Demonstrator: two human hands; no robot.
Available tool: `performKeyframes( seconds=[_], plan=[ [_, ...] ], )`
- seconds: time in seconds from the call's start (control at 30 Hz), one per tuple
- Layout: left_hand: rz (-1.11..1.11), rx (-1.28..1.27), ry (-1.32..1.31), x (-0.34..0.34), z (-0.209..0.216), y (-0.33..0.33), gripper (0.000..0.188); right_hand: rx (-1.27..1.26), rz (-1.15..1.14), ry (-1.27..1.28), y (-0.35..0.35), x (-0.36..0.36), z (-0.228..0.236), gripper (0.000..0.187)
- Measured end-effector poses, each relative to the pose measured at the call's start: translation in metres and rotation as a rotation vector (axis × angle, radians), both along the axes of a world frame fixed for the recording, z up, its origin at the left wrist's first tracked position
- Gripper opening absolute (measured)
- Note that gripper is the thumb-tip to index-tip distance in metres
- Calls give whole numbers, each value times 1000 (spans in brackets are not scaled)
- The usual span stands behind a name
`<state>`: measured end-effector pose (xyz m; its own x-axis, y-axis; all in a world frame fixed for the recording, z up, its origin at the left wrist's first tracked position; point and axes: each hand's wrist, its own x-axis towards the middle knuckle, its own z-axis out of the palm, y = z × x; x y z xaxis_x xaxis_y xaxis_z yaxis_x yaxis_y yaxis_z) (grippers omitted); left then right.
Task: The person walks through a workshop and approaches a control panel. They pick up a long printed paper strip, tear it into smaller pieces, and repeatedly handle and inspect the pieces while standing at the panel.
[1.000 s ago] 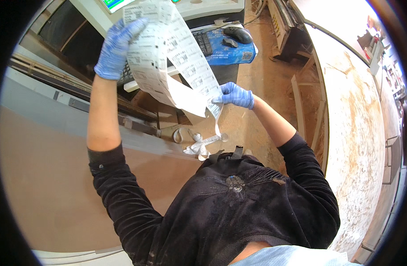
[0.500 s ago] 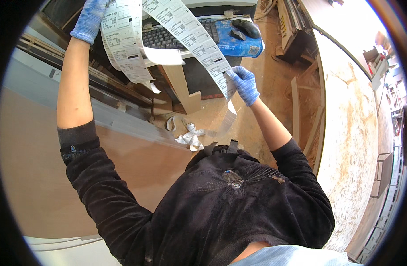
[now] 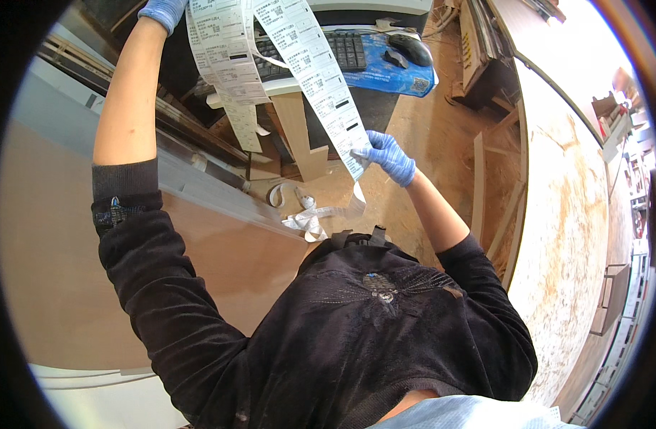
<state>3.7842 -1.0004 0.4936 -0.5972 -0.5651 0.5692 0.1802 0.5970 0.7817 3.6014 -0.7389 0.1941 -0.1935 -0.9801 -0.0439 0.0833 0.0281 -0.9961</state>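
Long white strips of printed labels [image 3: 317, 79] hang down in front of me. My right hand [image 3: 389, 158], in a blue knit glove, pinches the lower part of one strip between thumb and fingers. Below that grip the strip's white tail [image 3: 356, 201] curls down to the floor. My left hand [image 3: 165, 13], gloved alike, is at the top edge beside another hanging length of labels [image 3: 224, 53]. Its fingers lie out of view, so its hold is hidden. Behind the strips, a black keyboard [image 3: 353, 51] is partly covered.
A black mouse [image 3: 410, 48] rests on a blue mouse pad [image 3: 385, 71]. Crumpled white strip [image 3: 310, 223] lies on the dusty floor. To the left is a large brown board [image 3: 70, 272]; at right stands a pale stained panel [image 3: 564, 214]. Wooden offcuts [image 3: 299, 136] lean below the keyboard shelf.
My left hand has moved up and to the right, partly out of the picture. The strips have swung right at the top. My right hand has gone slightly lower, still pinching the strip.
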Motion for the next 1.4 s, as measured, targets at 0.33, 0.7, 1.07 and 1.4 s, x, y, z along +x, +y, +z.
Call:
performKeyframes(
  seconds=[0.33, 0.7, 1.07, 1.4],
  plan=[
    [-37, 82, 89, 2, 0, -32, 20, -18, 31, 36, -3, -2, -40, 33],
    [-51, 106, 97, 1, -2, -33, 23, 13, -40, 23, -4, -3, -43, 31],
    [23, 15, 135, 1, -10, -58, 22, 23, -51, 8, -1, -3, -45, 31],
    [-13, 92, 152, 4, -12, -51, 20, -9, -55, 5, -5, -2, -42, 30]
  ],
)
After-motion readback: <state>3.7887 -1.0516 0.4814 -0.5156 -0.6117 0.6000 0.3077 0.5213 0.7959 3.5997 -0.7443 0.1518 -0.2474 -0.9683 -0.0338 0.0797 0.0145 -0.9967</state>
